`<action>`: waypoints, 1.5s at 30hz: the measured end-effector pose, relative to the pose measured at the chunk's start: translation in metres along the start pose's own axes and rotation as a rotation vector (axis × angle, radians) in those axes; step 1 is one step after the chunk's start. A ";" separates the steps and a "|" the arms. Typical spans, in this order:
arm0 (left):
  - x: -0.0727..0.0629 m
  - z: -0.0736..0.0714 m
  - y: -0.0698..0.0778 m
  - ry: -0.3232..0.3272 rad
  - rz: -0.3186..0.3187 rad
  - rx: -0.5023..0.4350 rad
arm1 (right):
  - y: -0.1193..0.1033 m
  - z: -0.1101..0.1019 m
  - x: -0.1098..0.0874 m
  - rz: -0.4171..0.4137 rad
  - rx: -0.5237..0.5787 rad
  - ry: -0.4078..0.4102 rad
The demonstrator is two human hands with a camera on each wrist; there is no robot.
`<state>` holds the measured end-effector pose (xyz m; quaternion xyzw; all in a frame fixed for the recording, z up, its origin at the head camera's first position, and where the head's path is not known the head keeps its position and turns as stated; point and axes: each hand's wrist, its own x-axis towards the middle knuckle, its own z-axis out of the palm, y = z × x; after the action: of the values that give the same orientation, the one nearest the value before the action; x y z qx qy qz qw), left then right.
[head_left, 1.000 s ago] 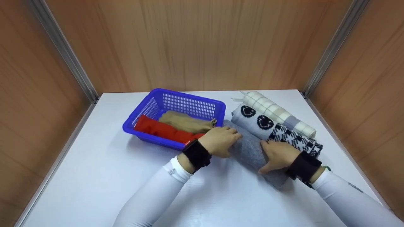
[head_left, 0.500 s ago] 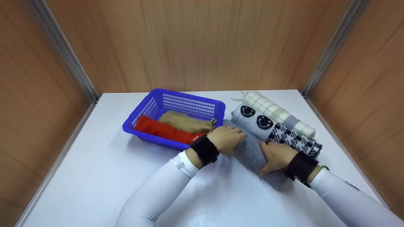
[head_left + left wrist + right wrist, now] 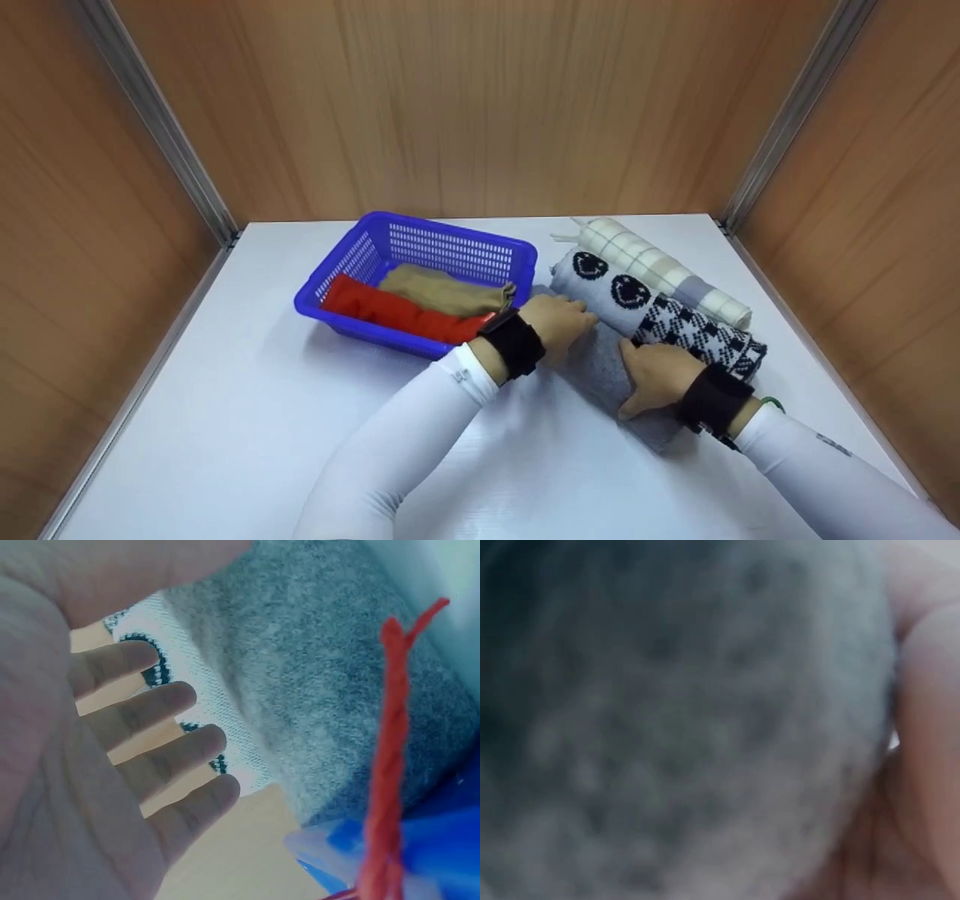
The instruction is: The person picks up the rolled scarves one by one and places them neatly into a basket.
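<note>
A rolled grey scarf lies slantwise on the white table, its far end close by the basket's right corner. My right hand grips it near the front end, thumb on the near side and fingers over the far side. Grey wool fills most of the right wrist view, with part of that hand along the right edge. Over the far half of the roll is my left hand. The left wrist view shows its fingers straight and spread along the roll's side, thumb across the top.
A blue plastic basket stands left of the hands, holding a red roll and a tan roll. Behind the grey scarf lie a smiley-patterned knit roll and a cream checked scarf with fringe. Wooden walls enclose the table.
My left hand has shifted right along the grey scarf, away from the basket's corner. The right hand keeps its grip in nearly the same place, and the scarf has hardly moved.
</note>
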<state>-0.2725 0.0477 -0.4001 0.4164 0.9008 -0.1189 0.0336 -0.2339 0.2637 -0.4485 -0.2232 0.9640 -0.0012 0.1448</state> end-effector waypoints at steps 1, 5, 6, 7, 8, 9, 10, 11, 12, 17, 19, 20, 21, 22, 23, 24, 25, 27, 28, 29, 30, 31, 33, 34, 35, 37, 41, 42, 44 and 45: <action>0.002 0.000 0.000 -0.011 -0.002 0.007 | 0.000 0.001 0.000 0.000 -0.005 0.001; 0.006 0.001 0.000 -0.045 -0.019 0.030 | 0.000 0.002 -0.001 -0.010 -0.016 0.008; 0.007 0.001 0.000 -0.055 -0.023 0.033 | 0.000 0.002 -0.001 -0.014 -0.007 0.010; 0.008 0.001 0.000 -0.066 -0.027 0.035 | 0.001 0.002 -0.001 -0.018 0.001 0.011; 0.009 0.001 0.001 -0.072 -0.034 0.035 | 0.000 0.002 -0.001 -0.026 0.009 0.011; 0.010 0.001 0.001 -0.082 -0.041 0.035 | 0.000 0.002 -0.001 -0.031 0.022 0.010; 0.011 0.001 0.002 -0.090 -0.047 0.035 | 0.000 0.002 0.000 -0.037 0.033 0.008; 0.013 0.001 0.002 -0.098 -0.051 0.035 | 0.001 0.003 0.000 -0.040 0.048 0.004; 0.014 0.001 0.002 -0.105 -0.058 0.036 | 0.001 0.003 0.000 -0.042 0.059 0.000; 0.018 0.000 0.002 -0.112 -0.082 0.052 | 0.002 0.004 0.003 -0.041 0.086 -0.003; 0.019 0.000 0.001 -0.111 -0.092 0.056 | 0.002 0.005 0.003 -0.044 0.087 0.001; 0.020 0.000 0.001 -0.103 -0.092 0.054 | 0.002 0.006 0.003 -0.046 0.087 0.001; 0.020 0.000 0.001 -0.097 -0.094 0.052 | 0.002 0.006 0.003 -0.048 0.088 0.001; 0.020 0.000 0.001 -0.093 -0.096 0.046 | 0.002 0.006 0.003 -0.046 0.094 -0.002; 0.020 0.000 0.000 -0.090 -0.096 0.037 | 0.002 0.007 0.004 -0.042 0.102 -0.006; 0.021 0.001 0.000 -0.090 -0.098 0.028 | 0.002 0.007 0.004 -0.036 0.112 -0.011; 0.021 0.002 -0.001 -0.091 -0.096 0.016 | 0.002 0.007 0.004 -0.031 0.121 -0.016; 0.022 0.003 -0.002 -0.098 -0.099 -0.008 | 0.002 0.007 0.005 -0.016 0.140 -0.024; 0.023 0.004 -0.003 -0.106 -0.104 -0.016 | 0.002 0.007 0.005 -0.010 0.148 -0.027; 0.024 0.005 -0.003 -0.114 -0.111 -0.018 | 0.002 0.008 0.005 -0.007 0.153 -0.027; 0.025 0.006 -0.003 -0.119 -0.121 -0.020 | 0.002 0.008 0.005 -0.005 0.156 -0.025; 0.026 0.007 -0.003 -0.127 -0.131 -0.017 | 0.002 0.008 0.005 -0.005 0.158 -0.023; 0.027 0.009 -0.002 -0.139 -0.151 -0.002 | 0.003 0.008 0.004 -0.009 0.162 -0.017; 0.028 0.010 -0.001 -0.144 -0.160 0.010 | 0.003 0.008 0.004 -0.014 0.162 -0.014; 0.028 0.011 -0.001 -0.145 -0.168 0.020 | 0.003 0.008 0.004 -0.020 0.162 -0.010; 0.028 0.014 0.000 -0.141 -0.175 0.039 | 0.003 0.008 0.004 -0.026 0.160 -0.002; 0.030 0.016 0.001 -0.120 -0.175 0.035 | 0.004 0.005 0.004 -0.034 0.148 0.015; 0.031 0.017 0.001 -0.115 -0.173 0.023 | 0.004 0.005 0.004 -0.035 0.146 0.020; 0.033 0.017 0.000 -0.104 -0.175 -0.001 | 0.005 0.003 0.004 -0.036 0.143 0.031; 0.033 0.017 -0.001 -0.100 -0.172 -0.012 | 0.005 0.003 0.004 -0.035 0.143 0.036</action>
<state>-0.2957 0.0678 -0.4217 0.3308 0.9311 -0.1365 0.0708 -0.2386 0.2670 -0.4526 -0.2293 0.9597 -0.0768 0.1430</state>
